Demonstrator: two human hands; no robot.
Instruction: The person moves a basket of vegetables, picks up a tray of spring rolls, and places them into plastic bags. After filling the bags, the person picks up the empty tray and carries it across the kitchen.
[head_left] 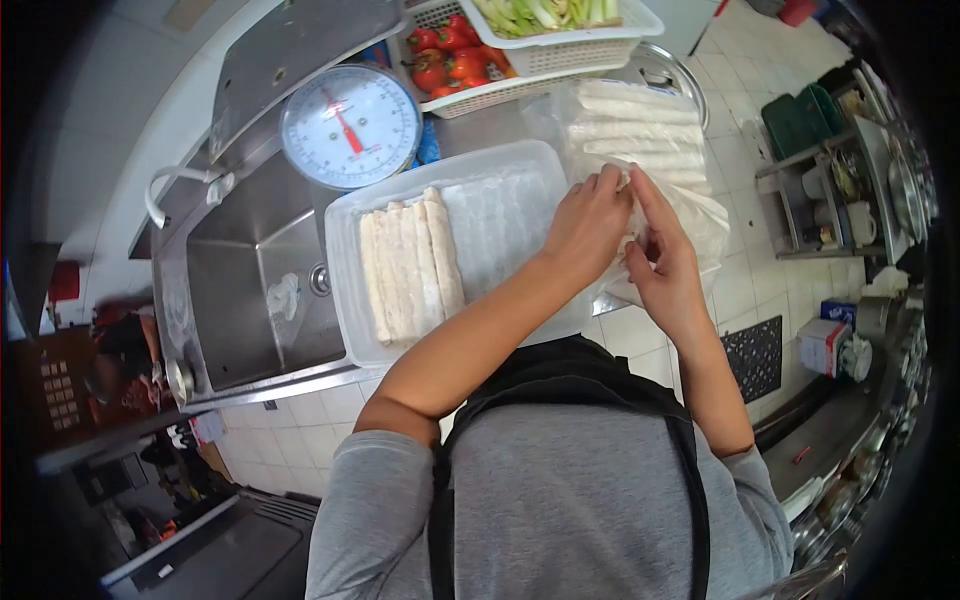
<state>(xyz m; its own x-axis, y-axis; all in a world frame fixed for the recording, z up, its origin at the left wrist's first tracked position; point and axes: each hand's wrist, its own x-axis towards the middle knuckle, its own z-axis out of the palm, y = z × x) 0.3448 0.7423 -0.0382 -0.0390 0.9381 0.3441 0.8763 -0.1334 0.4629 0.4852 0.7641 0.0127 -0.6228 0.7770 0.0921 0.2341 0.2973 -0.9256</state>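
Observation:
Both hands are at a clear plastic bag (705, 225), to the right of a plastic tub. My left hand (590, 225) has its fingers closed on the bag's plastic. Beside it, my right hand (665, 255) has its index finger stretched up and its thumb bent towards the bag. Several long white floured rolls (640, 130) lie in plastic just beyond the hands. In the translucent tub (345, 270), more white rolls (410, 265) lie side by side at the left; its right part shows a whitish, powdery bottom.
A round scale (352, 127) stands behind the tub. A metal sink (260, 300) is at the left. Behind are a basket (465, 100) of red peppers (455, 60) and a tray (570, 40) of cut green stalks. A shelf (815, 150) stands at the right.

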